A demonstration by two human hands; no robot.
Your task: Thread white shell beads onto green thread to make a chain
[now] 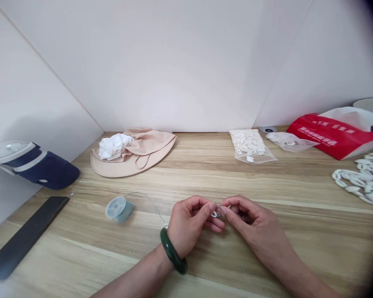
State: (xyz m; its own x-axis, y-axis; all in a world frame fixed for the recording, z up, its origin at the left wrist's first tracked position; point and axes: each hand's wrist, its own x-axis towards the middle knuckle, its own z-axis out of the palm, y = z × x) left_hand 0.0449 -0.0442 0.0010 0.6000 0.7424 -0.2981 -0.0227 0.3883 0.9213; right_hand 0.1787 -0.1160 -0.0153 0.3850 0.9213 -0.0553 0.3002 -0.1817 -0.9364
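Above the table's front middle, my left hand [191, 221] pinches a small white shell [216, 214] between thumb and forefinger. My right hand [250, 217] is closed in a pinch right beside it, the fingertips almost meeting those of the left; whatever is between them is too small to make out. A pale blue-green thread [152, 203] runs from a clear spool [119, 208] on the table toward my left wrist, where a bit of white shows behind the hand. A dark green bangle [173, 251] circles that wrist.
Behind lie a beige sun hat [132, 167] with white cloth, a bag of white shells [248, 142], a smaller clear bag [290, 140] and a red packet [332, 134]. Strung shells [360, 182] sit at right. Leftward are a navy-sleeved bottle [46, 167] and a dark flat bar [27, 236].
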